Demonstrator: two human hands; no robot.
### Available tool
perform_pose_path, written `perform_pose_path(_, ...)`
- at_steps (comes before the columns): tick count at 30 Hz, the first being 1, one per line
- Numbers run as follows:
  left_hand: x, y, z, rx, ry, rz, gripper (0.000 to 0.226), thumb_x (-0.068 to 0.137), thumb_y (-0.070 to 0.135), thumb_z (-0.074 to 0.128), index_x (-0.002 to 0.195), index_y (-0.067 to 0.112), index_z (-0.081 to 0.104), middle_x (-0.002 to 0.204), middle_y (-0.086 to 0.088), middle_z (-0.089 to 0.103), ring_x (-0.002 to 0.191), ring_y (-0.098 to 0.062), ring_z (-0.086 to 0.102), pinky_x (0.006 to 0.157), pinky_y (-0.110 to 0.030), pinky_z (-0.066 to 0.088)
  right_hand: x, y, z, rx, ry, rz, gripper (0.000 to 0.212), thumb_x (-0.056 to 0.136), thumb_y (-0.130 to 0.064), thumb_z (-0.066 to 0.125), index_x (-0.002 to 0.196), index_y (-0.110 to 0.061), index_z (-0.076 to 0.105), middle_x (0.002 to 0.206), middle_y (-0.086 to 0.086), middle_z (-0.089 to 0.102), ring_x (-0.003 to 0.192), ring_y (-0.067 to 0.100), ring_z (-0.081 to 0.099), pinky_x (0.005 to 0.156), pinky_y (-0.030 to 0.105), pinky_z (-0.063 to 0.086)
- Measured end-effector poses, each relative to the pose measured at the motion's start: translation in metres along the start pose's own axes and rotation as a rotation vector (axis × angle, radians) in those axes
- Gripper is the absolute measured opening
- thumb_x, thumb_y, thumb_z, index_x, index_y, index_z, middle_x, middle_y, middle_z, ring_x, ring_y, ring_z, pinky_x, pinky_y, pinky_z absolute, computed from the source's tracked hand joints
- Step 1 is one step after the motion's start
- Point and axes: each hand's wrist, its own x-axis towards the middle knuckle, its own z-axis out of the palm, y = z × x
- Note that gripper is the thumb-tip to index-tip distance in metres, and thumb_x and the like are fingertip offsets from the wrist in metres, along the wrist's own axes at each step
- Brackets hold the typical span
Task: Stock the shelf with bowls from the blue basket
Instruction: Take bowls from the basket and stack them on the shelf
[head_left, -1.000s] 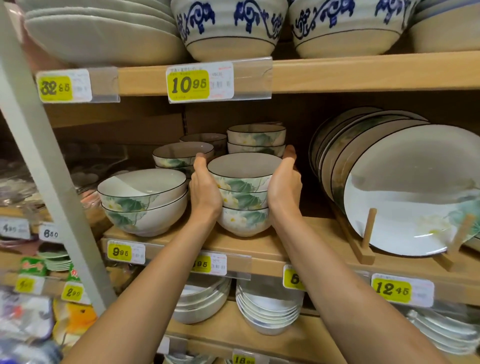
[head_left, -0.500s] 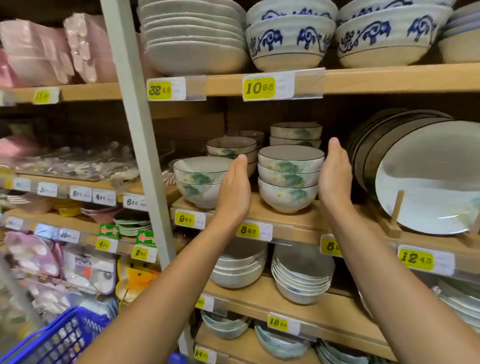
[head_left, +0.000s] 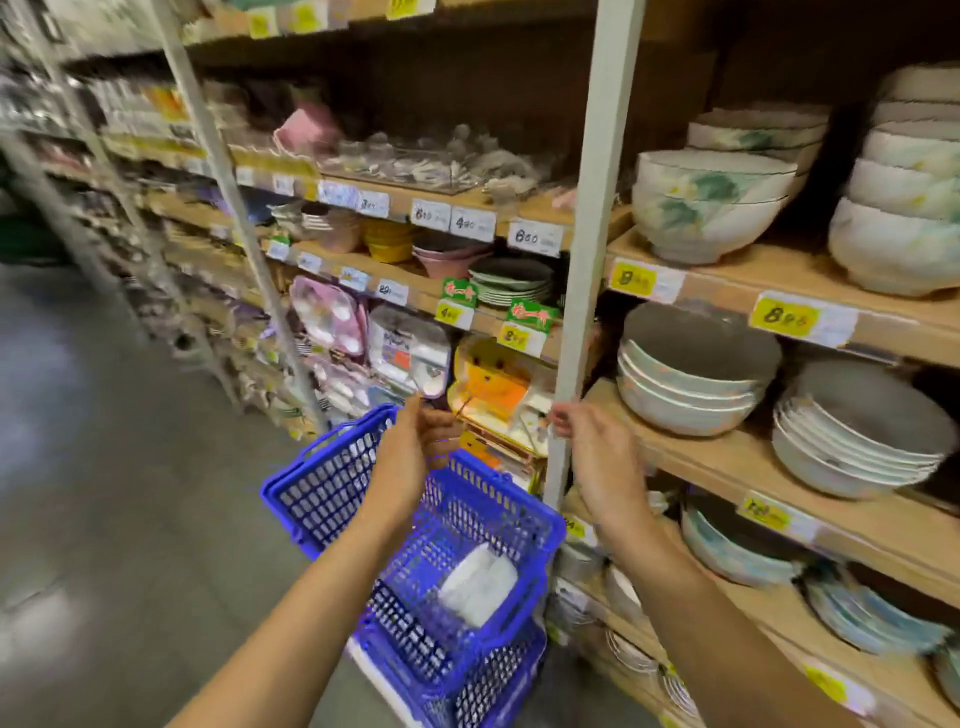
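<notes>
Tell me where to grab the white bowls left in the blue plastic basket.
Judging by the blurry view, the white bowls lie tilted against the blue plastic basket's right wall. Come straight down through the open top with the empty left hand and right hand, and cup the stack on its two opposite outer sides, below the rims. The mesh walls block any sideways approach.

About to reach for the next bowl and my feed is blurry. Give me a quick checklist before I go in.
1. Left hand free: ok, open, nothing in it.
2. Right hand free: ok, open, nothing in it.
3. Stock left in the blue basket: ok, a white item lies inside; whether it is a bowl, cannot tell.
4. Path down to the basket: ok, both hands hang above it, nothing between.
5. Right hand apart from the shelf post: cannot tell, fingertips are right at it.
6. Bowl stack upright on the shelf: ok.
</notes>
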Motion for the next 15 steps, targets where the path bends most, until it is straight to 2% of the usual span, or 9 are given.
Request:
perform_pose_path(3, 0.013, -0.034, -0.037, 0.056, 0.066, -0.103, 0.052, 0.105, 0.036, 0.021, 0.082, 0.008, 0.058, 0.082, -0.011, 0.062, 0.068, -0.018, 0.053, 0.061, -0.028, 0.038, 0.005, 0.047, 0.042, -0.040, -0.110, 0.157, 0.048, 0.079, -0.039, 0.046, 0.085, 0.006, 0.062, 0.091, 0.031, 0.064, 0.079, 0.039, 0.063, 0.068, 0.037, 0.044)
perform_pose_path(4, 0.018, -0.045, -0.048, 0.061, 0.088, -0.147, 0.051, 0.105, 0.037, 0.022, 0.081, 0.008, 0.057, 0.081, -0.010, 0.062, 0.066, -0.018, 0.052, 0.061, -0.028, 0.037, 0.008, 0.062, 0.055, -0.073, -0.161, 0.197, 0.053, 0.080, -0.040, 0.046, 0.089, 0.011, 0.059, 0.094, 0.034, 0.062, 0.073, 0.036, 0.061, 0.069, 0.037, 0.044)
perform_pose_path(6, 0.029, -0.066, -0.068, 0.092, 0.136, -0.212, 0.050, 0.105, 0.037, 0.023, 0.081, 0.009, 0.057, 0.079, -0.009, 0.062, 0.065, -0.018, 0.051, 0.061, -0.028, 0.036, 0.018, 0.090, 0.079, -0.132, -0.219, 0.264, 0.047, 0.088, -0.030, 0.049, 0.092, 0.016, 0.057, 0.085, 0.036, 0.060, 0.070, 0.038, 0.056, 0.077, 0.050, 0.050)
perform_pose_path(7, 0.036, -0.076, -0.077, 0.119, 0.158, -0.237, 0.049, 0.105, 0.037, 0.024, 0.081, 0.009, 0.057, 0.079, -0.009, 0.062, 0.066, -0.019, 0.052, 0.061, -0.028, 0.036, 0.025, 0.104, 0.092, -0.166, -0.229, 0.285, 0.040, 0.092, -0.023, 0.049, 0.087, 0.016, 0.058, 0.078, 0.032, 0.059, 0.070, 0.038, 0.054, 0.081, 0.054, 0.049)
perform_pose_path(8, 0.042, -0.085, -0.085, 0.138, 0.172, -0.258, 0.049, 0.105, 0.037, 0.024, 0.082, 0.009, 0.057, 0.080, -0.009, 0.062, 0.067, -0.019, 0.053, 0.062, -0.029, 0.036, 0.031, 0.116, 0.102, -0.222, -0.247, 0.302, 0.035, 0.093, -0.019, 0.048, 0.079, 0.012, 0.060, 0.074, 0.027, 0.059, 0.071, 0.036, 0.055, 0.079, 0.051, 0.048)
perform_pose_path(10, 0.059, -0.102, -0.102, 0.149, 0.204, -0.320, 0.049, 0.105, 0.037, 0.024, 0.083, 0.009, 0.058, 0.080, -0.010, 0.062, 0.067, -0.020, 0.054, 0.060, -0.028, 0.036, 0.046, 0.139, 0.122, -0.347, -0.322, 0.346, 0.033, 0.094, -0.018, 0.048, 0.072, 0.003, 0.061, 0.076, 0.025, 0.062, 0.077, 0.033, 0.059, 0.068, 0.042, 0.041)
perform_pose_path(11, 0.069, -0.110, -0.110, 0.155, 0.222, -0.355, 0.049, 0.105, 0.037, 0.024, 0.083, 0.008, 0.058, 0.080, -0.010, 0.061, 0.066, -0.020, 0.054, 0.059, -0.027, 0.036, 0.055, 0.151, 0.132, -0.398, -0.365, 0.372, 0.034, 0.094, -0.019, 0.047, 0.076, 0.005, 0.063, 0.083, 0.026, 0.065, 0.083, 0.034, 0.062, 0.066, 0.040, 0.038)
perform_pose_path(13, 0.085, -0.123, -0.122, 0.193, 0.240, -0.412, 0.049, 0.104, 0.037, 0.025, 0.084, 0.008, 0.059, 0.080, -0.010, 0.062, 0.064, -0.020, 0.053, 0.058, -0.027, 0.036, 0.064, 0.173, 0.145, -0.473, -0.427, 0.444, 0.034, 0.094, -0.025, 0.046, 0.091, 0.003, 0.067, 0.098, 0.022, 0.068, 0.095, 0.034, 0.062, 0.071, 0.032, 0.044)
perform_pose_path(15, 0.104, -0.138, -0.131, 0.217, 0.247, -0.475, 0.048, 0.104, 0.039, 0.027, 0.088, 0.007, 0.060, 0.081, -0.009, 0.062, 0.066, -0.021, 0.054, 0.059, -0.028, 0.037, 0.072, 0.196, 0.154, -0.519, -0.461, 0.527, 0.035, 0.094, -0.027, 0.045, 0.100, -0.001, 0.067, 0.104, 0.018, 0.068, 0.101, 0.032, 0.062, 0.075, 0.028, 0.044)
